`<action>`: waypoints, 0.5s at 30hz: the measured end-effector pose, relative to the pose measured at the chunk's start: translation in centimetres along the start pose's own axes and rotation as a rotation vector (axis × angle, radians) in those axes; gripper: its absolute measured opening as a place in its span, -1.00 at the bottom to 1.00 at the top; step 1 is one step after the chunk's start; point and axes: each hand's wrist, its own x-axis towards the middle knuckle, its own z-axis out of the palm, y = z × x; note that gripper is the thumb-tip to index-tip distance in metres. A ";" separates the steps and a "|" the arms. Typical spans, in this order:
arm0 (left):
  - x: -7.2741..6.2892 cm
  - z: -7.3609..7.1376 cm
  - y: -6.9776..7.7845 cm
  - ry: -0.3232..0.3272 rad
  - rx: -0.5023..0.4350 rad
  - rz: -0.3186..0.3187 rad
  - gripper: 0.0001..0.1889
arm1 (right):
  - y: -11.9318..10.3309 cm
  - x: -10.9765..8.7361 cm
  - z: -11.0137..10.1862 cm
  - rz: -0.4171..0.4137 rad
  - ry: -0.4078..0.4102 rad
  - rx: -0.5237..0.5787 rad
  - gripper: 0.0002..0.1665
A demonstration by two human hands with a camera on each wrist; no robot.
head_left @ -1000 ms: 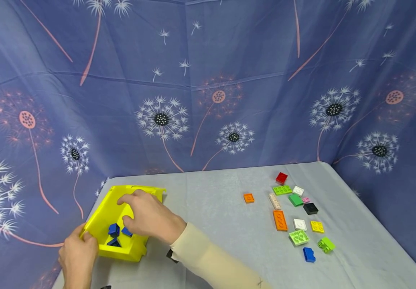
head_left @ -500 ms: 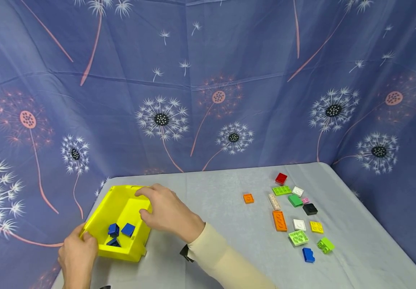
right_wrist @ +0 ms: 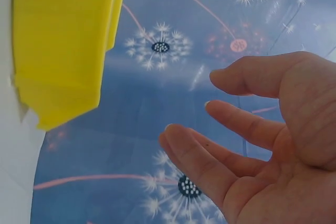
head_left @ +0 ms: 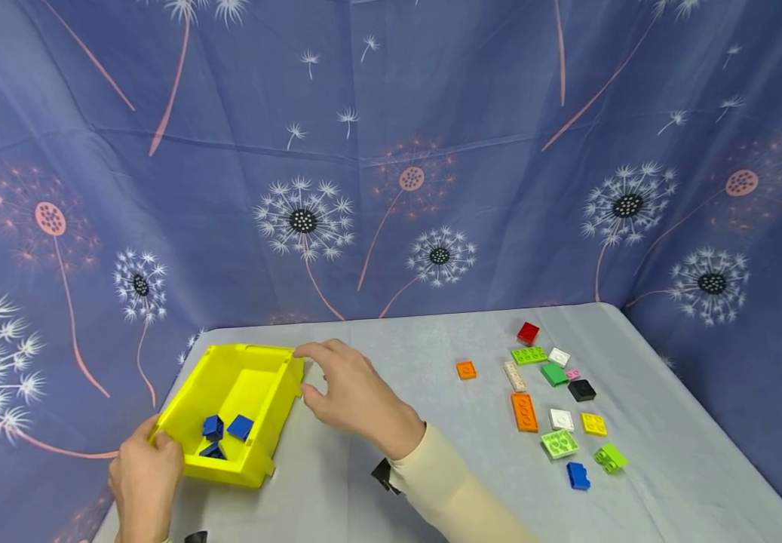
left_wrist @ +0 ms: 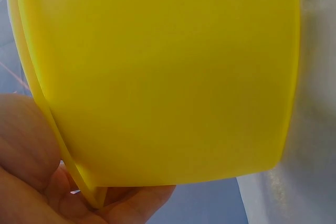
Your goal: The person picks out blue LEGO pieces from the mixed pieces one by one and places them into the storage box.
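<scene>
A yellow plastic bin (head_left: pixel 265 422) stands on the left of the table, with three blue toy bricks (head_left: pixel 240 427) lying in its near end. My left hand (head_left: pixel 146 471) grips the bin's near left corner; in the left wrist view the thumb and fingers pinch its yellow rim (left_wrist: pixel 58 135). Just right of the bin, my right hand (head_left: pixel 357 388) hovers with thumb and fingers spread apart and nothing between them. The right wrist view shows that hand (right_wrist: pixel 257 140) apart from the bin's wall (right_wrist: pixel 60 40).
Several loose toy bricks lie on the right of the table, among them an orange brick (head_left: pixel 525 412), a black brick (head_left: pixel 581 390), a red brick (head_left: pixel 528 333) and a blue brick (head_left: pixel 578 476). A small orange brick (head_left: pixel 466 369) lies nearer the middle. A patterned blue cloth (head_left: pixel 363 151) hangs behind.
My right hand has moved from over the bin's inside to the right, past its right wall, uncovering the blue bricks. My left hand keeps its grip on the corner.
</scene>
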 end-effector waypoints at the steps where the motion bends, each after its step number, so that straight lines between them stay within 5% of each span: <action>1: 0.0 0.0 0.0 0.003 -0.002 0.006 -0.47 | 0.2 -0.2 -0.2 0.006 0.006 0.002 -0.44; 15: 0.1 0.0 0.0 0.010 -0.009 0.017 -0.48 | 4.2 -3.8 -2.8 0.146 0.082 -0.003 -0.44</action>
